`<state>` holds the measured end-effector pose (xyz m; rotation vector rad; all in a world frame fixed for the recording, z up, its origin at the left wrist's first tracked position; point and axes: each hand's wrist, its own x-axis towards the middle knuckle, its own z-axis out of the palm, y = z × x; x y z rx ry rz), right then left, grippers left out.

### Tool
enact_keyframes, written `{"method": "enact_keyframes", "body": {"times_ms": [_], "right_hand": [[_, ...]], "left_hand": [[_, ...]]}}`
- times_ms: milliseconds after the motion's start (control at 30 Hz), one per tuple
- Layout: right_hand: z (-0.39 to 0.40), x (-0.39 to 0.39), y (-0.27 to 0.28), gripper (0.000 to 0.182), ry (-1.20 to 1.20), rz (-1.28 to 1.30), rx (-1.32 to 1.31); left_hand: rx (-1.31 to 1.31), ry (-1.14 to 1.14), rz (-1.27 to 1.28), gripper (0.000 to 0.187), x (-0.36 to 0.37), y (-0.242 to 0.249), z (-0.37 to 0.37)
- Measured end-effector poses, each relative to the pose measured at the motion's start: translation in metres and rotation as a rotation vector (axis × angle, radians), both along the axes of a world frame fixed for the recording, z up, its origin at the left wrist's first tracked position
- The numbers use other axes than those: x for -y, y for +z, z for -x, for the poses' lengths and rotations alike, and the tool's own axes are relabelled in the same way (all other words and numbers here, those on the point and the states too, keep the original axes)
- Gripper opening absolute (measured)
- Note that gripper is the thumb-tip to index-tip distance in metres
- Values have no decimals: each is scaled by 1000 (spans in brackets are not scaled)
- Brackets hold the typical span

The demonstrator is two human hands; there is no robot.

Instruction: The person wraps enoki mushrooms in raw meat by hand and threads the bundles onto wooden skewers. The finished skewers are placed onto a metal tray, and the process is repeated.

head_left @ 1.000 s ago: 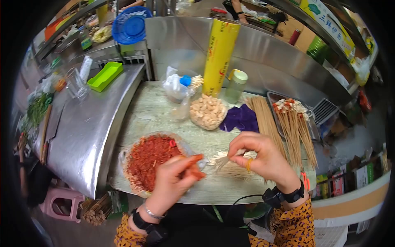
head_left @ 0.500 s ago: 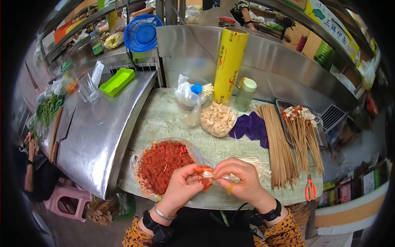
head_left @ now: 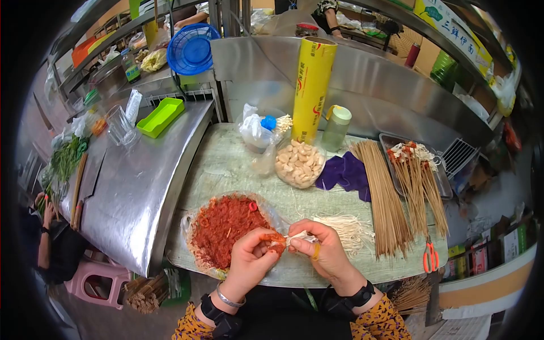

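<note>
Red sauce smears the fingertips of my left hand [head_left: 254,254], which pinches one end of a small bundle of white enoki mushrooms [head_left: 296,240]. My right hand [head_left: 324,253] grips the other end, with a yellow band round one finger. Left of my hands lies a bag of red chopped sauce [head_left: 226,224]. More loose enoki [head_left: 347,232] is spread on the board just beyond my right hand. Bare wooden skewers [head_left: 382,198] lie to the right. Skewers with red-and-white food [head_left: 411,153] rest on a metal tray [head_left: 447,190].
Peeled garlic [head_left: 299,163], a yellow film roll [head_left: 313,90], a green-tinted bottle [head_left: 336,127] and a purple cloth [head_left: 345,177] stand or lie at the back. Orange-handled scissors [head_left: 430,258] are at the right edge. A co-worker's hand [head_left: 49,211] shows far left.
My hands have shifted slightly left, and my right fingers now wrap further over the enoki bundle. More of the loose enoki behind my right hand is visible.
</note>
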<state>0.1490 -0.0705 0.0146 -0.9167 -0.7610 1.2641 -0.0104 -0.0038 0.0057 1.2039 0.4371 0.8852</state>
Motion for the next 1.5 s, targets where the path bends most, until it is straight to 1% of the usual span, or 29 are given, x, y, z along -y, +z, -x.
{"method": "enact_keyframes", "body": {"times_ms": [33, 100, 133, 200, 233, 300, 367, 433, 500, 533, 567, 600, 633, 667, 700, 733, 800, 833, 900, 1033, 1133, 1200, 1233, 1300, 1333, 1367, 1433, 1467, 1500], "right_hand": [[0, 0, -2, 15, 3, 4, -3], [0, 2, -7, 14, -54, 48, -21], [-1, 5, -10, 14, -38, 57, -37], [-11, 11, -18, 14, -106, 44, 26], [-14, 15, -22, 14, -87, 49, 6], [-19, 26, -32, 13, -148, 93, 107], [-22, 33, -45, 13, -141, 123, 102], [-21, 39, -57, 13, -144, 150, 105], [-19, 45, -68, 15, -185, 169, 173], [-20, 47, -75, 15, -176, 174, 165], [-20, 48, -80, 15, -196, 146, 265], [-21, 50, -84, 16, -217, 114, 367], [-23, 51, -88, 16, -212, 117, 358], [-25, 52, -89, 17, -212, 123, 393], [-26, 52, -88, 18, -213, 129, 430], [-26, 52, -87, 18, -211, 131, 426], [-25, 50, -84, 18, -186, 113, 526], [-25, 50, -84, 18, -188, 114, 523], [-26, 49, -84, 18, -192, 91, 522], [-27, 49, -84, 18, -195, 122, 447], [-28, 49, -89, 17, -206, 29, 491], [-28, 48, -87, 16, -201, 61, 501], [-28, 48, -87, 16, -204, 53, 498], [-28, 48, -86, 16, -198, 85, 492], [-28, 48, -84, 16, -200, 75, 491], [-27, 48, -83, 16, -199, 103, 474], [-27, 49, -84, 16, -196, 126, 459], [-28, 49, -85, 17, -190, 148, 433], [-28, 49, -86, 17, -184, 170, 408]], "left_hand": [[-3, 3, 4, 28, 0, -1, 1], [-154, 13, -127, 32, -4, -3, 8], [-136, 47, -120, 35, -8, -4, 14], [-112, 153, -116, 40, -22, -2, 34], [-107, 218, -107, 36, -32, -7, 50], [-276, 434, -111, 29, -43, -4, 75], [-332, 463, -171, 23, -54, -8, 99], [-348, 488, -149, 19, -55, -8, 105], [-598, 419, -362, 16, -54, -6, 107], [-713, 437, -548, 14, -54, -8, 106], [-729, 440, -542, 14, -53, -8, 106], [-816, 325, -655, 13, -53, -5, 104], [-897, 202, -769, 13, -53, -4, 102], [-981, 168, -850, 16, -51, -4, 100], [-986, 168, -848, 16, -49, 0, 95], [-1043, 132, -946, 17, -46, 8, 88], [-1107, 88, -1107, 17, -43, 10, 79], [-1108, 85, -1109, 17, -44, 7, 76], [-1183, 12, -1291, 14, -47, 3, 73], [-1209, -12, -1401, 12, -52, 4, 66], [-1237, 83, -1351, 11, -59, 6, 70], [-1069, 232, -1081, 9, -67, 3, 77], [-1070, 236, -1089, 9, -71, 1, 81], [-913, 235, -499, 8, -80, -9, 92], [-751, 198, -327, 11, -83, -10, 92], [-751, 202, -335, 11, -83, -9, 94], [-397, 159, 337, 9, -79, -3, 92], [-247, 93, 444, 10, -79, -5, 94], [-244, 93, 440, 10, -77, -5, 94]]}}
